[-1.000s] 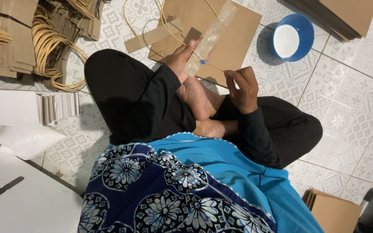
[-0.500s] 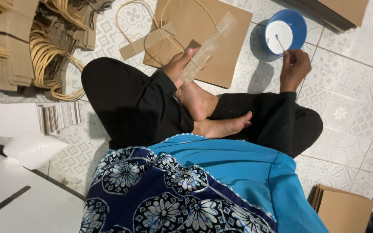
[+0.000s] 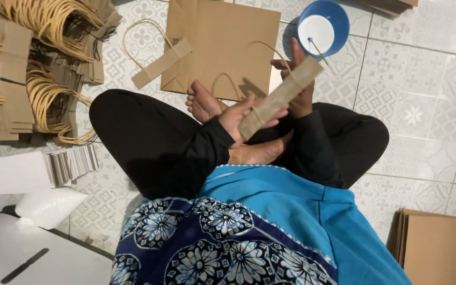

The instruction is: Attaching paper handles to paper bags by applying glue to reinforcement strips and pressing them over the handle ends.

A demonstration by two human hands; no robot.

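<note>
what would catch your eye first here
The brown card strip at centre, held slantwise between the left hand and right hand above crossed legs. Behind it a flat brown paper bag lies on the patterned tile floor, with a blue bowl of white stuff at top right. At far left, stacks of rope handles pile up.

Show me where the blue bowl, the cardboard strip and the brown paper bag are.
blue bowl (image 3: 339, 13): head view, right rim.
cardboard strip (image 3: 281, 97): head view, middle of strip.
brown paper bag (image 3: 222, 45): head view, flat face.
</note>
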